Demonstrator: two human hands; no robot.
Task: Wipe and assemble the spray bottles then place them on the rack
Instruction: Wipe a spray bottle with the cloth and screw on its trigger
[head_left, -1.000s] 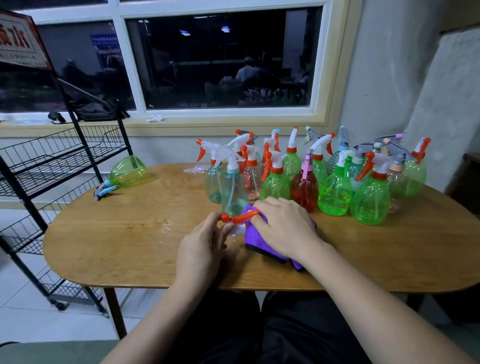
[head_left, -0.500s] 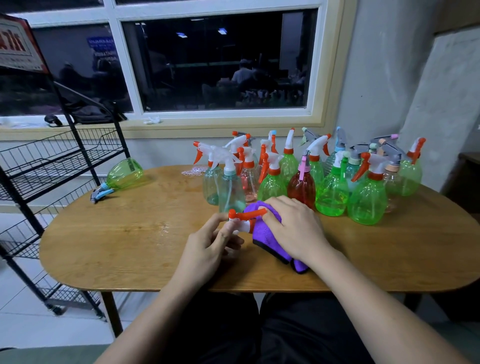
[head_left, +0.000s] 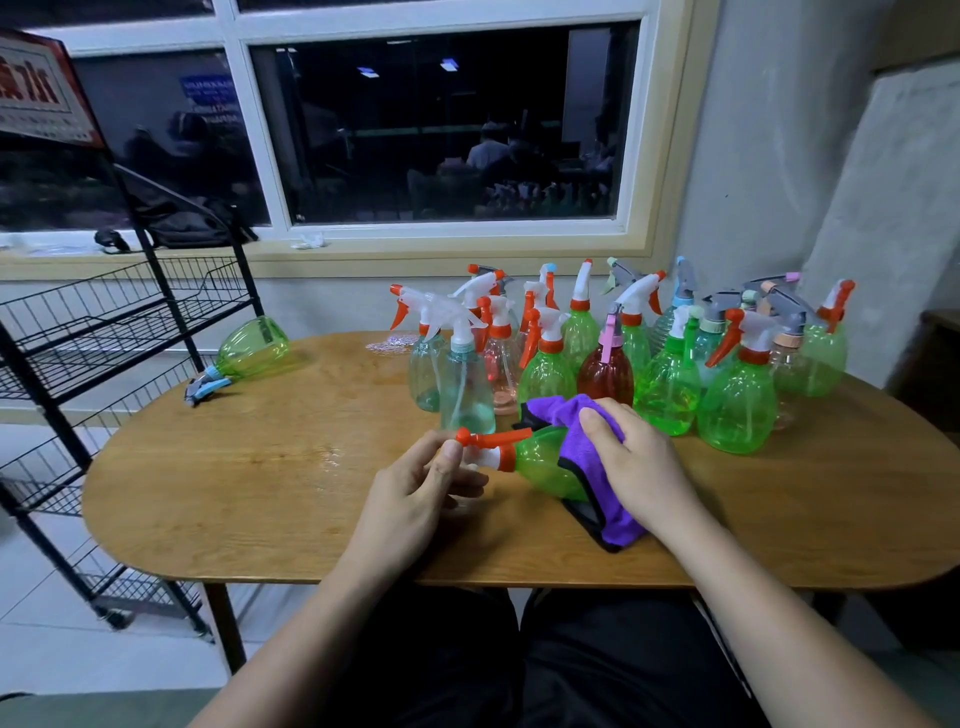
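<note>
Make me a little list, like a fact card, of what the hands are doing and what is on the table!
left hand: pinching the orange and white trigger head
right hand: pressing the purple cleaning cloth onto the bottle
held thing: clear green plastic spray bottle, lying sideways, head pointing left
table: oval wooden table
standing group: many spray bottles behind the hands, mostly green, one red plastic bottle
apart: a green bottle lying on its side at the far left
rack: black wire rack, left of the table
</note>
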